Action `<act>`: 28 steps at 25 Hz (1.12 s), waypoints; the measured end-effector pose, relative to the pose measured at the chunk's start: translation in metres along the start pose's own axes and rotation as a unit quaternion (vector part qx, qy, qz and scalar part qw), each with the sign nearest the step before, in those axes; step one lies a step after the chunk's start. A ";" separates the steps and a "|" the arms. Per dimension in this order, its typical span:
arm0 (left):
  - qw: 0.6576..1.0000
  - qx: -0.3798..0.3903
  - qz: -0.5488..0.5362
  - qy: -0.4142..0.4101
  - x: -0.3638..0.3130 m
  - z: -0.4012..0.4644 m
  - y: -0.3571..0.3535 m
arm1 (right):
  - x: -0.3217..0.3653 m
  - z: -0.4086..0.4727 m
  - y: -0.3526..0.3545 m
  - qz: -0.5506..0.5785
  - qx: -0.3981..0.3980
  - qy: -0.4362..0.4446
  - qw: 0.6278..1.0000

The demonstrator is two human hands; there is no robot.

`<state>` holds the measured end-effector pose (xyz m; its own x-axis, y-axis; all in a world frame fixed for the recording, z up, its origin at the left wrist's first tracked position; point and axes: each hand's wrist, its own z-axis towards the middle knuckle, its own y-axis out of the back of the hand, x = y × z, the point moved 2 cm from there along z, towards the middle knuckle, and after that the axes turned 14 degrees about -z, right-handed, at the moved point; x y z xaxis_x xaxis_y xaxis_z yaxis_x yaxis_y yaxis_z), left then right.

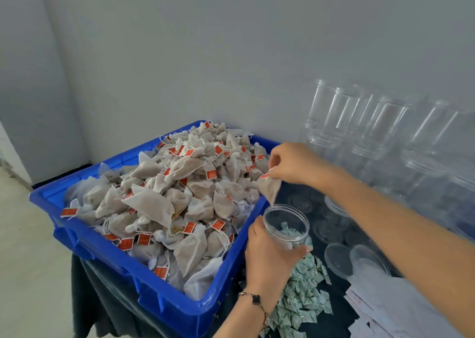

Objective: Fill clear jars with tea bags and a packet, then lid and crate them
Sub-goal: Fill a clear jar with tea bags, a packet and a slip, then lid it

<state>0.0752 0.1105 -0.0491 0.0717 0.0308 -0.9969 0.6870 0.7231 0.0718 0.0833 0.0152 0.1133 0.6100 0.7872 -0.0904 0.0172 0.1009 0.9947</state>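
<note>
Two hands — left hand [267,256] grip clamped round jar [286,226] | right hand [290,164] pinching tea bag [268,187] above it

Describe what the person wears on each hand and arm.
The left hand has a thin chain bracelet at the wrist, with a dark clover-shaped charm and small beads. The right hand and forearm are bare: no sleeve, glove, ring or watch shows.

- We count one blue crate [180,309], heaped with tea bags [164,199]: too many to number.
- One tea bag [268,187] hangs apart, over one open jar [286,226].
- Two hands [267,258] in view.
- Stacked empty jars [380,129] at the wall: number unclear.
- Loose clear lids [338,259] on the worktop: at least four.
- Green packets [302,296]: one pile, uncounted.
</note>
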 end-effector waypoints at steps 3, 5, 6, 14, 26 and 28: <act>1.000 -0.028 -0.012 0.006 -0.003 0.002 -0.002 | -0.012 -0.031 0.011 -0.033 0.053 0.041 0.997; 0.999 -0.028 -0.009 0.012 -0.003 0.005 -0.004 | -0.009 -0.042 -0.006 -0.078 0.138 0.075 0.984; 1.000 -0.026 -0.011 0.013 -0.002 0.005 -0.005 | -0.007 -0.040 -0.015 -0.086 0.162 0.084 0.979; 0.999 -0.024 0.021 0.025 0.002 0.013 0.003 | 0.027 0.096 -0.054 0.087 0.062 0.081 0.991; 1.000 -0.026 -0.014 0.011 -0.009 -0.002 -0.004 | -0.041 -0.005 -0.023 0.229 -0.006 0.040 0.973; 0.999 -0.028 -0.018 0.002 -0.015 -0.008 -0.007 | -0.050 -0.046 -0.015 0.172 0.048 0.064 0.982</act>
<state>0.0635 0.1105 -0.0346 0.0445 0.0074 -0.9990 0.6473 0.7615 0.0345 0.0160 0.0020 0.1003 0.4878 0.8355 0.2531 -0.0939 -0.2380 0.9667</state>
